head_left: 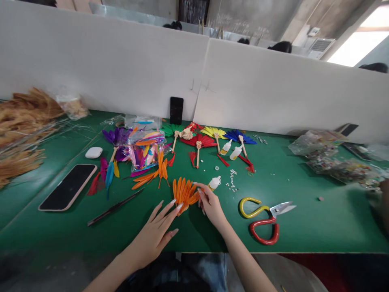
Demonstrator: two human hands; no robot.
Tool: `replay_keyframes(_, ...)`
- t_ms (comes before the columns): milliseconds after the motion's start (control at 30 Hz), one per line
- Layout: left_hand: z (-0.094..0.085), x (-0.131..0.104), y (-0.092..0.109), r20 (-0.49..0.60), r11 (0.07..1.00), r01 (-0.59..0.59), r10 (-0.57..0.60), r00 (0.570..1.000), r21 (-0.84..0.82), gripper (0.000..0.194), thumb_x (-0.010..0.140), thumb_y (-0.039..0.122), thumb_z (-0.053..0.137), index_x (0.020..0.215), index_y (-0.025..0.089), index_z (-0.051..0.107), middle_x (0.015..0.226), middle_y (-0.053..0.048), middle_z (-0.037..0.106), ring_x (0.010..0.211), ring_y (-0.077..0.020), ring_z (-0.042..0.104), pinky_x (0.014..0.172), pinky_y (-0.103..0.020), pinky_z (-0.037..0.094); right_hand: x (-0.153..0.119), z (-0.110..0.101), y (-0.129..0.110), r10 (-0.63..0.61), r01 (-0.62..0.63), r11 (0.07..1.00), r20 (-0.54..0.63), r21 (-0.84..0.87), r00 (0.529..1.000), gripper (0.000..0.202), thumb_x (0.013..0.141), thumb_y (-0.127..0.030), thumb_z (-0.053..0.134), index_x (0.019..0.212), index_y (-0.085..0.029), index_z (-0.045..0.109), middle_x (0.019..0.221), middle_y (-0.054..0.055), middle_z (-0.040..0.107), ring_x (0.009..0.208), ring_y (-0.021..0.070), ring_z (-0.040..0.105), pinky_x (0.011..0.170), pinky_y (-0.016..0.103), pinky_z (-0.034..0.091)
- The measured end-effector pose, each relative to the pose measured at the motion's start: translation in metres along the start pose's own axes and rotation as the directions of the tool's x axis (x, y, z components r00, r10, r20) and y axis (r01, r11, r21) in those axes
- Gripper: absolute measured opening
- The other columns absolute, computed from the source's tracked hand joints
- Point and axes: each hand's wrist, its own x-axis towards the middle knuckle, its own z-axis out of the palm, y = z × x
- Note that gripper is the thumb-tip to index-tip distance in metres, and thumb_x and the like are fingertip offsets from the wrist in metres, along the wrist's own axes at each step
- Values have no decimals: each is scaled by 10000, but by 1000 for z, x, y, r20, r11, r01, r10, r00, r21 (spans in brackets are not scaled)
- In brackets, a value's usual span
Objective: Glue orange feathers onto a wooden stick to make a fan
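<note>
Orange feather cluster [181,190], one, fanned out flat on the green table [212,231] near its front edge, right between your two hands. Your left hand [154,235] is spread wide, fingertips on the cluster's lower left side; your right hand [211,205] is curled in, fingers at the right edge, can't tell if it's pinching a feather. Behind: five fans on handles, one each: purple fan [111,136], green fan [170,129], red fan [199,140], yellow fan [213,132], blue fan [240,137]. Three glue bottles [214,183], one just beside your right hand, two near the blue fan. One pair of scissors [271,213] to your right, blades apart, one yellow handle loop, one red. One slim dark tool [115,207] to your left, plus one large phone [69,187] and one white case [94,153]. One plastic bag of mixed feathers [147,149] beside the purple fan. White beads [232,180] scattered, too small to count.
</note>
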Motion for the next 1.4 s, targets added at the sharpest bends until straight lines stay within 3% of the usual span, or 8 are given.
replay_keyframes(167, -1, 0, 0, -4, 1000, 2, -2, 1000, 29, 619, 973, 282, 364, 1482, 213, 18, 1489, -57, 301, 1399, -229, 186, 1116, -491, 236, 4, 0, 0, -55, 55, 996, -2, -71, 998, 369, 934, -355, 350, 1215, -220, 548, 519, -46, 461, 455, 112, 475, 487, 213, 417)
replay_keyframes(633, -4, 1, -1, -6, 996, -29, 30, 1000, 89, 655, 968, 340, 368, 1480, 178, -7, 1474, -56, 334, 1401, -236, 174, 1124, -506, 142, 9, 2, 3, -40, 44, 988, 30, -149, 999, 398, 931, -298, 351, 1309, -227, 453, 545, -44, 506, 493, 138, 550, 560, 244, 465)
replay_keyframes(900, 2, 1, 1, 46, 990, -113, 109, 993, 86, 692, 952, 379, 384, 1480, 188, -20, 1463, -64, 351, 1381, -260, 233, 1110, -529, 154, 10, 3, -2, -12, 15, 985, 19, -173, 1000, 409, 919, -258, 358, 1315, -218, 451, 559, -35, 532, 505, 145, 563, 590, 260, 473)
replay_keyframes(1133, -3, 1, 7, -67, 998, 11, -6, 998, 68, 654, 972, 359, 340, 1480, 192, -36, 1448, -64, 387, 1387, -240, 219, 1119, -501, 148, 11, 4, 1, -7, 9, 985, 15, -174, 1000, 408, 915, -255, 367, 1313, -233, 452, 572, -34, 539, 513, 148, 575, 602, 265, 476)
replay_keyframes(1400, -5, 1, 3, 51, 993, -94, 90, 995, 73, 667, 968, 346, 355, 1479, 164, -33, 1481, -66, 319, 1395, -233, 196, 1128, -477, 129, 12, 5, 1, 4, -1, 983, 16, -182, 1000, 408, 916, -250, 352, 1309, -215, 456, 589, -27, 549, 518, 148, 580, 596, 258, 480)
